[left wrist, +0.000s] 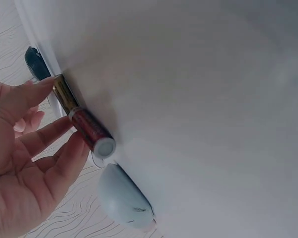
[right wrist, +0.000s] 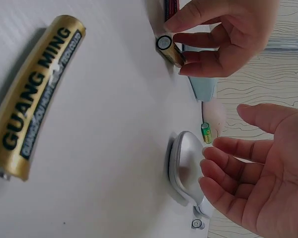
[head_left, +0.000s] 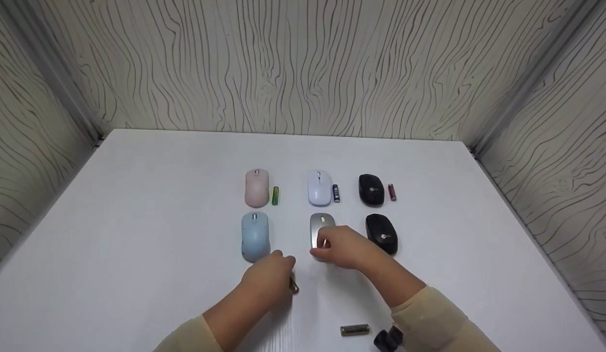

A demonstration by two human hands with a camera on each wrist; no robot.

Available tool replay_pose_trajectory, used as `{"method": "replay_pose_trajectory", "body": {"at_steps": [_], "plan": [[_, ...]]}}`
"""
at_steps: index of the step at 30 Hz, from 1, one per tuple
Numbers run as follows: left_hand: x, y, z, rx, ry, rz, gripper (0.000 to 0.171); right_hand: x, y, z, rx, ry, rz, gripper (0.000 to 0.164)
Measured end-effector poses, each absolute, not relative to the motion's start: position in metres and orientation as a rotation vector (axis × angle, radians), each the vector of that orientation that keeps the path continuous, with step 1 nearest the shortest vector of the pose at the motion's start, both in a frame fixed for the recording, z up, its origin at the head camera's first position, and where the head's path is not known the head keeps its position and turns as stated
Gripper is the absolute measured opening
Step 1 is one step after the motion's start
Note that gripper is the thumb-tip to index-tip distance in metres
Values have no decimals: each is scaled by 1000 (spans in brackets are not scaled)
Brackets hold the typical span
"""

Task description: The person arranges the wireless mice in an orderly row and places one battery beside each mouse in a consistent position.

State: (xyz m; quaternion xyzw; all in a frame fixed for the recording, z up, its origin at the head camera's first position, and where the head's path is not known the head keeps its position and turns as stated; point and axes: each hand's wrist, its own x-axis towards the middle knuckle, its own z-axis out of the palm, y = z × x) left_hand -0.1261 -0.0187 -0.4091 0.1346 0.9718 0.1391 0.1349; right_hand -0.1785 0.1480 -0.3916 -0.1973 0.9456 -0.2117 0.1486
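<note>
My left hand [head_left: 269, 274] pinches a gold battery [left wrist: 65, 94] low over the white table, thumb and fingers at its sides. End to end with it is a red battery [left wrist: 92, 130], touched by the other fingers; whether it is gripped too I cannot tell. The light blue mouse [head_left: 255, 237] lies just beyond this hand. My right hand [head_left: 344, 247] is over the near end of the silver mouse [head_left: 322, 221], fingers loosely bent and holding nothing. Another gold battery [head_left: 355, 330], lettered GUANG MING, lies near the right sleeve.
In the back row are a pink mouse [head_left: 257, 188] with a green battery [head_left: 275, 195], a white mouse [head_left: 319, 188] with a dark battery [head_left: 336, 193], and a black mouse [head_left: 371, 189] with a red battery [head_left: 392, 192]. A second black mouse [head_left: 381, 232] sits right of my right hand.
</note>
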Motion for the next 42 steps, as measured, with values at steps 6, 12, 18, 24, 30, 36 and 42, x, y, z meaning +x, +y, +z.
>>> {"method": "replay_pose_trajectory", "body": {"at_steps": [6,12,18,24,30,36,42], "plan": [[-119,-28,-405,401,2818,422,31,-172,141,-393,-586,2709,-547,21],[-112,-44,-408,403,2871,385,34,-162,125,-399,-680,2707,-466,21],[-109,-48,-413,417,2870,377,19,-157,107,-408,-777,2727,-338,19],[-107,-49,-414,514,2887,313,12,-151,91,-415,-807,2733,-219,20],[-105,-48,-413,511,2872,299,10,-150,87,-421,-811,2761,-185,12],[-106,-45,-414,455,2864,308,12,-154,98,-417,-777,2772,-254,10],[-105,-43,-413,430,2847,273,14,-175,127,-399,-633,2799,-468,9]]}}
